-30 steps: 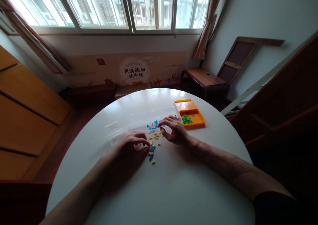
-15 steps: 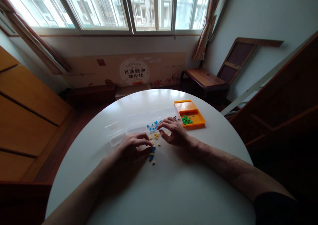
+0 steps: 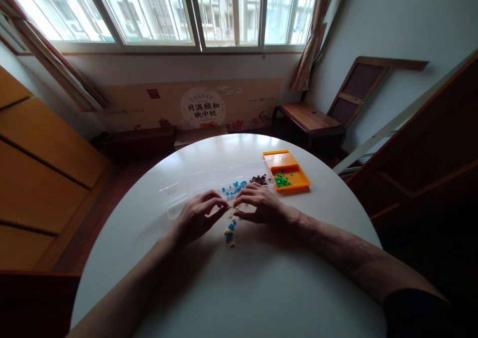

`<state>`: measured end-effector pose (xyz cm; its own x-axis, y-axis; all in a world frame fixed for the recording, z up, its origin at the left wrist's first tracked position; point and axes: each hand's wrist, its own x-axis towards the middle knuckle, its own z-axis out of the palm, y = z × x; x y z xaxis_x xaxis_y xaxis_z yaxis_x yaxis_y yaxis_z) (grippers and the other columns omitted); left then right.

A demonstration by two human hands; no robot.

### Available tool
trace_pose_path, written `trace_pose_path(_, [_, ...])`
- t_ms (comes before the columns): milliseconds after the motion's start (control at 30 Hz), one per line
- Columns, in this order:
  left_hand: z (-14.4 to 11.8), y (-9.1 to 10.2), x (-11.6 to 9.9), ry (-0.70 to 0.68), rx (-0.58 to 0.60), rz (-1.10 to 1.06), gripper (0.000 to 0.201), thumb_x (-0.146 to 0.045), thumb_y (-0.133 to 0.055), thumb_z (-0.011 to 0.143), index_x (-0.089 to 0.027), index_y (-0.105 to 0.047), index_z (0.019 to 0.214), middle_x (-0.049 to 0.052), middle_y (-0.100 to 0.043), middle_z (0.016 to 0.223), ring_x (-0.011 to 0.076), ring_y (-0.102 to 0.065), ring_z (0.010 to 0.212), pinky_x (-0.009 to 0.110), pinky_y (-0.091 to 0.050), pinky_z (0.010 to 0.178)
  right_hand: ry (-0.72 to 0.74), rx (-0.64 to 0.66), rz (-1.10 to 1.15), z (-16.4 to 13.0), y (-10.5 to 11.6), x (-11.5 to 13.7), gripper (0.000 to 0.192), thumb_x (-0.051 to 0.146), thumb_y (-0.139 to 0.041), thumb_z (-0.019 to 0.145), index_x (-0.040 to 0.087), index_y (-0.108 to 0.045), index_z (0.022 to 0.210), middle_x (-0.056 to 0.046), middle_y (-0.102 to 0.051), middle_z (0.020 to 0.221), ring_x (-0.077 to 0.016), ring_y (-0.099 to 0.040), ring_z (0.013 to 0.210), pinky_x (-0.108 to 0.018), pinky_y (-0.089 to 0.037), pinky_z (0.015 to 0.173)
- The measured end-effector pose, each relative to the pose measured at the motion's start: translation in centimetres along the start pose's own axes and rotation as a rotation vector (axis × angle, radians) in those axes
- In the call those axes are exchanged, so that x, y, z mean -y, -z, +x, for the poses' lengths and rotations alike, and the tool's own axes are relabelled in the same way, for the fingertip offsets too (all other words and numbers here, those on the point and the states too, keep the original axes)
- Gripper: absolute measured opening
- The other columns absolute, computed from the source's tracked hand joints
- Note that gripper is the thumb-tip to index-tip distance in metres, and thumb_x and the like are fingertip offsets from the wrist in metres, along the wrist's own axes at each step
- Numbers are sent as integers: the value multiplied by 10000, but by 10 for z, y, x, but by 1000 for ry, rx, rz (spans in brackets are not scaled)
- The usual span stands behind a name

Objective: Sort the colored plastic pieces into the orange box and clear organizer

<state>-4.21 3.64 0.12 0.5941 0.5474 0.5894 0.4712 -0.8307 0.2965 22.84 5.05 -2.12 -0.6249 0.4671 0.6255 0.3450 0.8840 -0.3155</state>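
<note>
My left hand (image 3: 199,214) pinches a tiny blue piece (image 3: 230,207) between thumb and index finger, above the table. Close by on the right, my right hand (image 3: 259,204) is open, its curved fingers and thumb apart. The two hands' fingertips almost meet. Just below them lie small blue pieces (image 3: 232,226) and pale yellow pieces (image 3: 232,246), loose on the white tabletop. Behind the hands, a clear plastic box (image 3: 209,183) has blue pieces (image 3: 236,186) and dark brown pieces (image 3: 260,179) in separate compartments. Some yellow pieces are partly hidden by my right hand.
An orange tray (image 3: 306,182) holding green pieces (image 3: 282,179) stands at the right of the clear box. The round white table (image 3: 239,288) fills the foreground. Beyond it are a wooden chair (image 3: 311,116), a wall below windows, and a wooden cabinet (image 3: 48,178) at the left.
My left hand has lifted away from the loose blue pieces, up and slightly forward, with a small blue piece. My right hand has drawn back from the box, uncovering the brown pieces.
</note>
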Motion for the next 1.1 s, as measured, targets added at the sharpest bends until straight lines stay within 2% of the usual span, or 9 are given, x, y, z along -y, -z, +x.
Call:
trace_pose_path(167, [1, -1, -4, -26, -17, 16, 54, -215, -731, 1060, -220, -785, 1067, 44, -767, 1000, 112, -650, 705, 248, -547, 701, 0, 19, -43, 0, -2, -3, 103, 368, -720, 1081, 273, -752, 1056, -29, -820, 1045, -217, -716, 966, -381, -524, 903])
trace_pose_path(400, [1, -3, -3, -39, -23, 4, 78, -211, -728, 1057, -231, -791, 1100, 35, -771, 1008, 103, -649, 691, 239, -539, 680, 32, -22, -70, 2, -3, -2, 85, 308, -683, 1088, 268, -752, 1060, -19, -819, 1024, -207, -705, 927, -372, -511, 879])
trace_pose_path(533, [-1, 0, -2, -12, -39, -9, 91, -186, -741, 1019, -235, -791, 1077, 38, -763, 989, 122, -662, 730, 250, -547, 702, -51, -88, -74, 1, -3, -2, 84, 294, -693, 1086, 269, -753, 1032, -23, -817, 1015, -218, -702, 953, -389, -517, 912])
trace_pose_path(667, [-5, 2, 1, -3, 64, -87, 51, -201, -763, 974, -234, -796, 995, 50, -759, 968, 146, -691, 780, 257, -558, 713, -232, -256, -105, -2, -5, -7, 77, 289, -724, 1069, 269, -743, 998, -29, -808, 1017, -239, -692, 978, -413, -518, 937])
trace_pose_path(733, [-7, 2, 2, -21, 119, -135, 45, -209, -773, 968, -238, -806, 975, 51, -763, 947, 153, -705, 793, 256, -563, 722, -311, -301, -134, -3, -6, -10, 77, 289, -726, 1068, 263, -735, 996, -30, -798, 1006, -245, -681, 967, -417, -511, 931])
trace_pose_path(867, [-9, 3, -1, -4, 192, -238, 59, -222, -773, 976, -237, -829, 968, 61, -773, 931, 147, -713, 763, 242, -570, 710, -386, -283, -191, -2, -9, -11, 81, 311, -708, 1076, 256, -725, 1019, -39, -766, 979, -256, -655, 954, -421, -497, 921])
trace_pose_path(1100, [-8, 6, -5, 28, 258, -341, 147, -214, -769, 974, -271, -869, 1065, 70, -782, 977, 152, -727, 794, 247, -592, 753, -365, -246, -178, -1, -8, -7, 29, 235, -722, 1015, 249, -716, 1040, -40, -759, 999, -257, -656, 962, -426, -487, 930])
